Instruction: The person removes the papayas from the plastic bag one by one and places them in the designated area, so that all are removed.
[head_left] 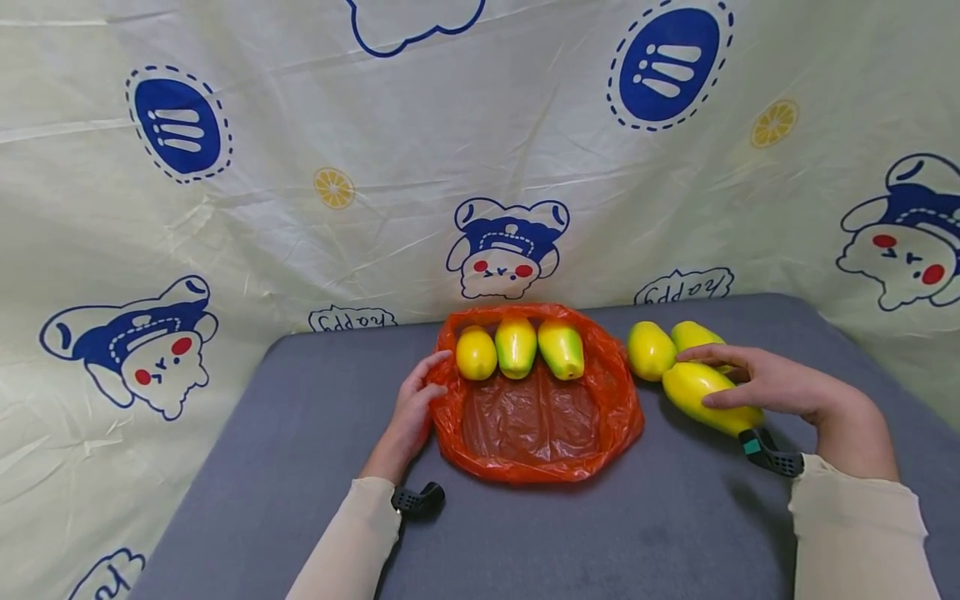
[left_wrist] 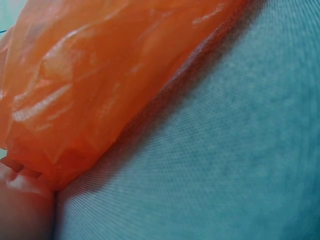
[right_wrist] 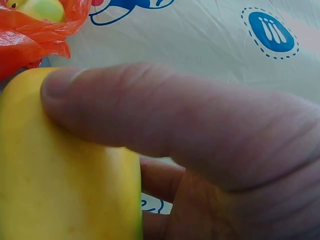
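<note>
Your right hand [head_left: 765, 385] gripped a yellow mango [head_left: 705, 397] at 3 o'clock of the orange plastic bag [head_left: 536, 417]; your left hand [head_left: 415, 408], fingers relaxed, touched its 9 o'clock edge

From my remote seat I see the orange bag [head_left: 537, 421] as thin, crinkled plastic film, glossy and half see-through, with bright sheen along its folds. The yellow fruit [head_left: 705, 396] at three o'clock of it looks smooth and waxy, faintly shiny, like moulded plastic, as do the three fruits [head_left: 517, 350] at the bag's twelve o'clock. The grey table cover [head_left: 615, 533] is matt woven cloth with fine, rough grain. The printed backdrop [head_left: 375, 150] is creased, dull fabric.
</note>
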